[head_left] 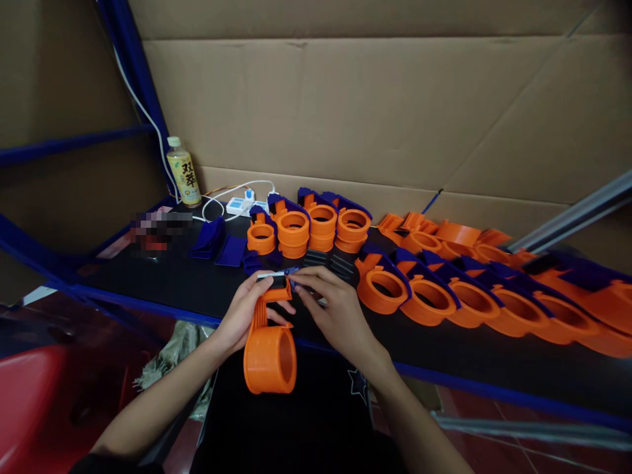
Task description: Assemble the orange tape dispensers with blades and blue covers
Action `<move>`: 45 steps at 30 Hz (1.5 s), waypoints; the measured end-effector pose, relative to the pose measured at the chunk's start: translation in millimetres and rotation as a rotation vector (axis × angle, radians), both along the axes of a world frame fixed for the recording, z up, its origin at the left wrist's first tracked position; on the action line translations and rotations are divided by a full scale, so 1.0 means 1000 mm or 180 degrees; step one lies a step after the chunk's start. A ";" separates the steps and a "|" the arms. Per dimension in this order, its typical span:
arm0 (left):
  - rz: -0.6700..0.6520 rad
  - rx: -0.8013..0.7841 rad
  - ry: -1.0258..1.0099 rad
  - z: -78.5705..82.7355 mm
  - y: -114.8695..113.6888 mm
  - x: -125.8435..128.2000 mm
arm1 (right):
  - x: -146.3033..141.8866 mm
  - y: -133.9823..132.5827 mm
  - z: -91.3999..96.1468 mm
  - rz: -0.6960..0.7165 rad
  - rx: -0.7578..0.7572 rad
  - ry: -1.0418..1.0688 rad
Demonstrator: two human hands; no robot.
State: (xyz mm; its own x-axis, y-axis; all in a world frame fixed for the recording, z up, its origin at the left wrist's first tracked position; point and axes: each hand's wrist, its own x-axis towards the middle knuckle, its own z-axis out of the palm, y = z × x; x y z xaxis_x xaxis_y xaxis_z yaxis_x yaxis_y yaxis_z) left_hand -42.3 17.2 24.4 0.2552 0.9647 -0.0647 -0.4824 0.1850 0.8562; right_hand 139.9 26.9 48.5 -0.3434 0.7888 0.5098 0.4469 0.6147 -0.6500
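Held in my left hand (247, 306) is an orange plastic tape dispenser (269, 361), its round hub hanging down toward me. Across its upper end lie a black strip (271, 283) and a pale toothed edge (271, 273). The fingers of my right hand (330, 303) are pinched at the right end of that edge, around a small dark blue piece (291, 271). Its exact shape is mostly hidden by my fingertips. Just beyond both hands stand stacked orange dispensers (293, 240) with blue flaps.
Several finished-looking dispensers (382, 289) run in a row along the black table (197, 289) to the right, with more orange parts (459, 234) behind. Blue flaps (231, 250), a power strip (237, 207) and a drink bottle (184, 174) sit at left. Cardboard (320, 105) walls the back.
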 end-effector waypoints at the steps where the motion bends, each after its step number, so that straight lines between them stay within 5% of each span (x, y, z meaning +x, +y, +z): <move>1: 0.0002 -0.0025 -0.0022 0.000 0.000 -0.001 | -0.001 0.000 -0.002 -0.0065 -0.0033 0.0190; 5: -0.0083 -0.0150 -0.0133 0.002 -0.001 -0.004 | -0.001 0.003 -0.006 -0.0226 -0.0414 0.0804; 12: -0.0680 -0.0588 -0.0162 0.000 0.007 -0.012 | 0.009 0.005 0.000 0.0626 -0.1325 0.0823; 25: -0.1072 -0.0459 -0.0345 -0.006 0.009 -0.013 | 0.000 0.005 -0.006 0.0968 -0.1464 0.1586; 30: -0.1044 -0.0754 -0.0274 -0.005 0.009 -0.015 | 0.003 -0.001 -0.001 0.0575 -0.1193 0.1635; 35: -0.0669 -0.0664 -0.0176 -0.002 0.009 -0.009 | 0.003 -0.007 0.004 0.0310 -0.0499 0.0810; 45: -0.0365 -0.0636 -0.0105 -0.006 0.009 -0.007 | 0.004 -0.008 0.001 0.0323 0.0112 0.0409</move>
